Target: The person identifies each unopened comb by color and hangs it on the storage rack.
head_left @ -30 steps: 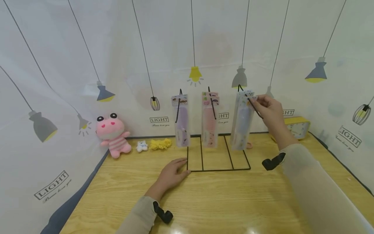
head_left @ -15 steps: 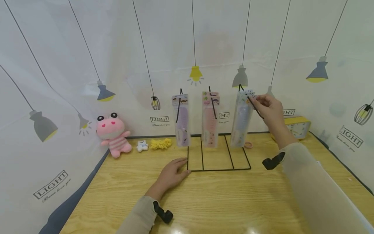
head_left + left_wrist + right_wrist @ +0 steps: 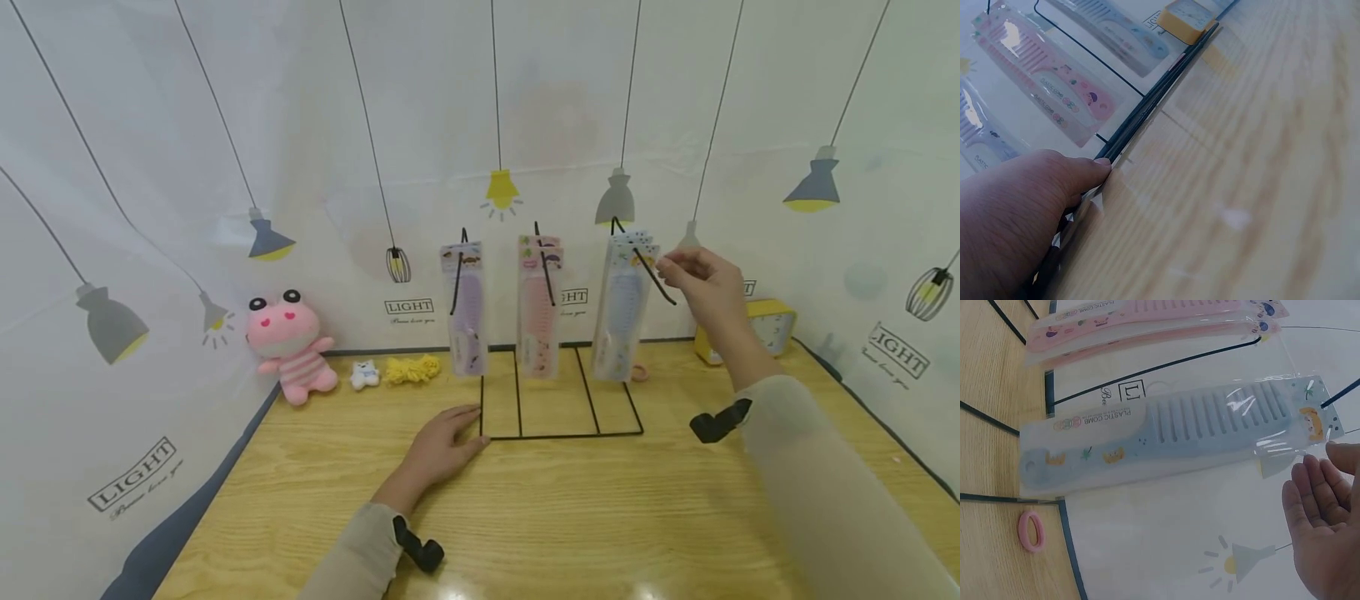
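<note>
A black wire display rack [image 3: 562, 437] stands on the table with packaged plastic combs hanging from its hooks. Blue combs [image 3: 626, 308] hang on the right hook, pink combs [image 3: 538, 321] in the middle, purple combs [image 3: 468, 304] on the left. My right hand [image 3: 705, 287] is beside the top right corner of the front blue comb's package. In the right wrist view its loosely bent fingers [image 3: 1315, 494] hold nothing and show a small gap to the package. My left hand [image 3: 438, 446] rests at the front left corner of the rack's base, its thumb [image 3: 1088, 172] against the black wire.
Along the back left sit a pink plush toy [image 3: 288, 346], a small white bear figure [image 3: 365, 375] and a yellow yarn bundle [image 3: 412, 369]. A yellow clock [image 3: 772, 329] stands behind my right arm. A pink ring [image 3: 1031, 531] lies by the rack's right side.
The front blue comb has slid back along the right hook, against those behind it. My right hand has let go of its package and moved slightly right. The left hand has stayed put.
</note>
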A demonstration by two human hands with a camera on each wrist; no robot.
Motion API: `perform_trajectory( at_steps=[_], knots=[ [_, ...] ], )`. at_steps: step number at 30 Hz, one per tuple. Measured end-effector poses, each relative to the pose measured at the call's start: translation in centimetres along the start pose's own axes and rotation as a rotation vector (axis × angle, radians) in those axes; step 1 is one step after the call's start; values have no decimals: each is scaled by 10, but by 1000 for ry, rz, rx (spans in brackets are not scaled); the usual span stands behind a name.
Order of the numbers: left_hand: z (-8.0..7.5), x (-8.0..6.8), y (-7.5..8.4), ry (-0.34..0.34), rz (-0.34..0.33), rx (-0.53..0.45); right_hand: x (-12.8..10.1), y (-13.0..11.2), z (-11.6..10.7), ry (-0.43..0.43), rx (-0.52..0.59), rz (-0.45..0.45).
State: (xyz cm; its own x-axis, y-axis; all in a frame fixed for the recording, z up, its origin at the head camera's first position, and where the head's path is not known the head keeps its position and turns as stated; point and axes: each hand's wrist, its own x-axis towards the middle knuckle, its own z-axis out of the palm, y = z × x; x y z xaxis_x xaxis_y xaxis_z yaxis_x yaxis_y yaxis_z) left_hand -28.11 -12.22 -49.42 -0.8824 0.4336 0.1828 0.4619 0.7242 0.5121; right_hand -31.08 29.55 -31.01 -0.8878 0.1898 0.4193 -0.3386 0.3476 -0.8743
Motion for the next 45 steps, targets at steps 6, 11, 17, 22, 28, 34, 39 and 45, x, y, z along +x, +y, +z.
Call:
perform_trajectory(
  at_steps=[6, 11, 17, 22, 28, 34, 39, 45],
  knots=[
    [0, 0, 0, 8, 3, 0, -9, 2, -13, -11, 67, -18],
    [0, 1, 0, 11, 3, -5, -24, 6, -25, -9, 32, -3],
    [1, 0, 0, 10, 0, -13, -44, 14, -42, -37, -66, 51],
    [1, 0, 0, 8, 2, -12, -64, 30, -63, -62, -119, 106],
    [1, -1, 1, 8, 2, -9, -92, 58, -91, -74, -238, 138],
    [-1, 0, 2, 9, 2, -9, -120, 90, -118, -34, -364, 200],
    [-1, 0, 1, 14, -3, -8, -133, 123, -136, -12, -416, 269],
    [1, -1, -1, 5, -6, -2, -140, 153, -152, 62, -550, 345]
  ],
)
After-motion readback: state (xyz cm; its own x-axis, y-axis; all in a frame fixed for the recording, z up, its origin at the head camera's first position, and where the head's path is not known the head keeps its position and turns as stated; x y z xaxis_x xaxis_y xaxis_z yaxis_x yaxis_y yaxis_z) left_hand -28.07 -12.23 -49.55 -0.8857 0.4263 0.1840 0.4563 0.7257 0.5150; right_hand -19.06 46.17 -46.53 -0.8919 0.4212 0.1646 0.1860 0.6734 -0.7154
